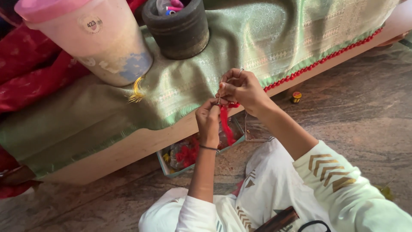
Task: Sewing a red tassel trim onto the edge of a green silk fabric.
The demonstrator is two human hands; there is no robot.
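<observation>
red thread point(225, 123) hanging down between both hands, just below edge of green cloth point(257, 38). pinched at top by left hand point(209, 121), fingers closed tight on it. right hand point(242, 88) just above, fingers closed too, holding top end of thread and maybe a thin needle, too small to tell. hands touching each other, right at front edge of low wooden table point(128, 146).

row of red tassels point(326, 58) already done along cloth edge on right, running far up to right corner. cloth edge on left of hands plain green, no red yet. so looks like about half done, left half not yet done. only a guess from how edge looks.

yellow tassel point(137, 91) lying on cloth, left of hands. big pink tub point(92, 38) standing on cloth at far left. dark round pot point(178, 28) beside it, with small bright things inside. red cloth point(30, 73) at far left. tray point(165, 165) with red bits under table, near left hand. small yellow spool point(296, 97) on stone floor point(365, 120) to right.
</observation>
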